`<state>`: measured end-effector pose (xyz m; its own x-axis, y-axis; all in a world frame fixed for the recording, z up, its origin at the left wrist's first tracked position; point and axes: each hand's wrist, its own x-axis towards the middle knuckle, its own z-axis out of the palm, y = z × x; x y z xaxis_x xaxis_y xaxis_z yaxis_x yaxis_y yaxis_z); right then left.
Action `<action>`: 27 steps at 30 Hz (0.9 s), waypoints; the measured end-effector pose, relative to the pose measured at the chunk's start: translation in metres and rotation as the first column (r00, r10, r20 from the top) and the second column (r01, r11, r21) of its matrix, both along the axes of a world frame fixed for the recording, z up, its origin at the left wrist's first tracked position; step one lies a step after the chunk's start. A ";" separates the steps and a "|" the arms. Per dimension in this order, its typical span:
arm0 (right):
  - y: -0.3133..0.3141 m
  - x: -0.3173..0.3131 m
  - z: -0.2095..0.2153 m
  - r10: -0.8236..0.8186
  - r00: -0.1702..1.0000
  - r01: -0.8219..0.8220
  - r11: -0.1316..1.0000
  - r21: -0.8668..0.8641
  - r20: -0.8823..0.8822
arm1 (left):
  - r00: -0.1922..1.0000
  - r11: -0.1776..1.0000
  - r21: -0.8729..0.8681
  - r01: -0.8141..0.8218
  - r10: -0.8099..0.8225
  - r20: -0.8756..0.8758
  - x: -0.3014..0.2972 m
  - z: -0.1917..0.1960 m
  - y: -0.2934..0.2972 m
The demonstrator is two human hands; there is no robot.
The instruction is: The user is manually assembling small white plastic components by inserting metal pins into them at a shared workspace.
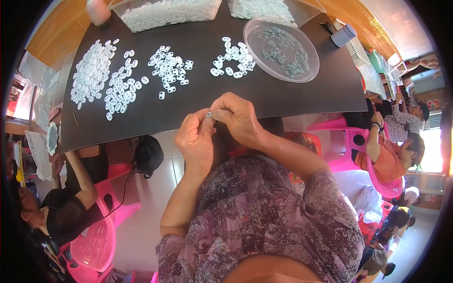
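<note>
Just off the table's front edge, my left hand (195,137) and my right hand (239,120) meet with fingertips pinched together. Between them is a small white plastic piece (209,114), mostly covered by the fingers. Beyond my hands, several groups of small white pieces with holes lie on the dark table (198,101): a large oval-piece pile (92,73) at far left, a looser group (122,92) beside it, a squarer-piece cluster (169,68) in the middle and a smaller group (233,60) to the right. A clear round tray (306,78) holds small grey-green pieces (278,56).
Two clear bins full of white pieces, a left bin (165,16) and a right bin (264,12), stand at the back. A grey-lidded container (343,36) is at back right, a pinkish bottle (97,12) at back left. People sit on pink chairs (96,240) on both sides.
</note>
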<state>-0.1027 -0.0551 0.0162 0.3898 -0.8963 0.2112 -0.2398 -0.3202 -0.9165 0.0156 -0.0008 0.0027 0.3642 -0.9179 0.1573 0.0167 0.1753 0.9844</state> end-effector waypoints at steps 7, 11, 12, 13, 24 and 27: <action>-0.005 0.001 -0.001 -0.017 0.999 0.016 1.000 -0.024 -0.027 | 0.999 1.000 0.023 0.002 -0.001 -0.038 0.000 -0.001 -0.005; -0.008 -0.001 0.011 0.034 0.999 -0.033 0.995 0.090 -0.004 | 0.969 0.997 0.072 0.033 -0.014 -0.247 0.005 0.001 -0.006; -0.008 -0.002 0.013 0.050 0.998 -0.059 0.979 0.193 0.049 | 0.960 0.996 0.079 0.044 -0.020 -0.281 0.006 0.001 -0.007; -0.009 -0.004 0.012 0.051 0.998 -0.060 0.979 0.193 0.049 | 0.959 0.996 0.079 0.043 -0.019 -0.282 0.006 0.001 -0.007; -0.005 -0.002 0.011 0.027 1.000 -0.027 0.994 0.104 -0.003 | 0.967 0.996 0.066 0.058 -0.039 -0.250 0.004 0.003 -0.007; -0.008 -0.001 0.004 0.043 0.999 -0.043 0.998 -0.053 -0.001 | 0.962 0.997 0.050 0.052 -0.037 -0.271 0.002 0.001 -0.008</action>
